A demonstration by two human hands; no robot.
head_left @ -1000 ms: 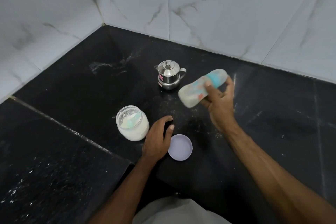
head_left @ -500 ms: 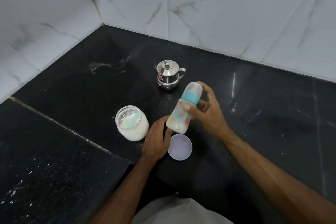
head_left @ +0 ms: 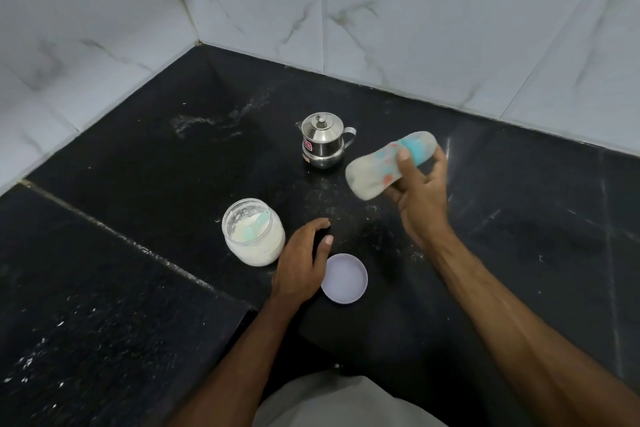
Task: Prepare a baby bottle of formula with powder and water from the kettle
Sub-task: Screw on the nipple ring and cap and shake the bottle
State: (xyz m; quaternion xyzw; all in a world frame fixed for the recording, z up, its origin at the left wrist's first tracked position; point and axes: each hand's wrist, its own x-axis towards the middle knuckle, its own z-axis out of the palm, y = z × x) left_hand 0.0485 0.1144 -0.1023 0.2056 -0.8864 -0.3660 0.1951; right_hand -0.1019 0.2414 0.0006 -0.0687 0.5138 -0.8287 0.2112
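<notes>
The baby bottle (head_left: 381, 166) lies almost sideways in the air, blurred, with a teal collar and coloured prints — milky inside. The steel kettle (head_left: 322, 141) stands upright, lid on, just left of it. The open powder jar (head_left: 252, 231) stands nearer, its lavender lid (head_left: 344, 278) flat on the worktop (head_left: 138, 184) beside it.

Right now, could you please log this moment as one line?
phase: shaking | right hand: holds blurred baby bottle, tilted | left hand: empty | powder jar: open | kettle: lidded

One baby bottle (head_left: 388, 163), one kettle (head_left: 322, 141), one powder jar (head_left: 253, 232), one lid (head_left: 344, 278), two hands
</notes>
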